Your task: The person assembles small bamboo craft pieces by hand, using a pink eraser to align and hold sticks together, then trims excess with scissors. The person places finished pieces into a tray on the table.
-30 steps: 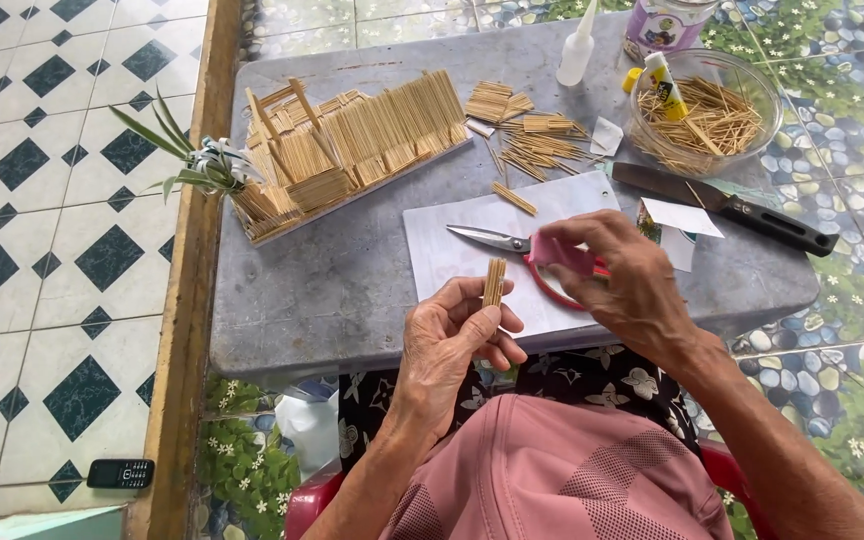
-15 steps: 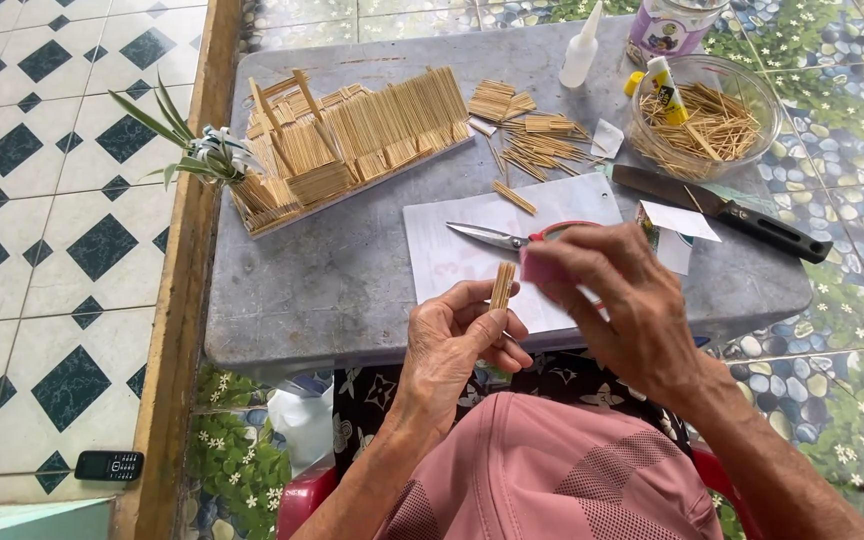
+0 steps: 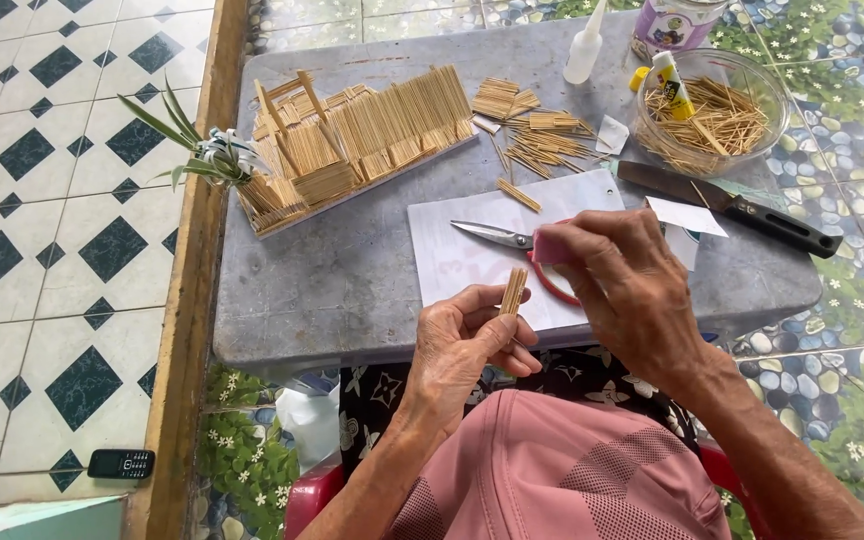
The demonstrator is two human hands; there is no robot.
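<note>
My left hand [image 3: 467, 340] pinches a short flat strip of joined wooden sticks [image 3: 512, 292] and holds it upright over the table's near edge. My right hand [image 3: 627, 285] is just right of it, with thumb and fingers closed on a small pink block [image 3: 552, 247]. Directly below that hand lie scissors [image 3: 492, 235] with red handles, resting on a white sheet [image 3: 452, 265] on the grey table [image 3: 322, 280].
A stick-built model on a board [image 3: 352, 135] lies at the back left, with a green plant [image 3: 197, 150] beside it. Loose sticks [image 3: 542, 130], a white glue bottle [image 3: 585, 45], a glass bowl of sticks [image 3: 752, 80] and a black-handled knife [image 3: 742, 208] lie to the right. A phone [image 3: 120, 463] lies on the floor.
My right hand has edged left with the pink block, closer to the stick strip. The left hand keeps the strip in nearly the same place.
</note>
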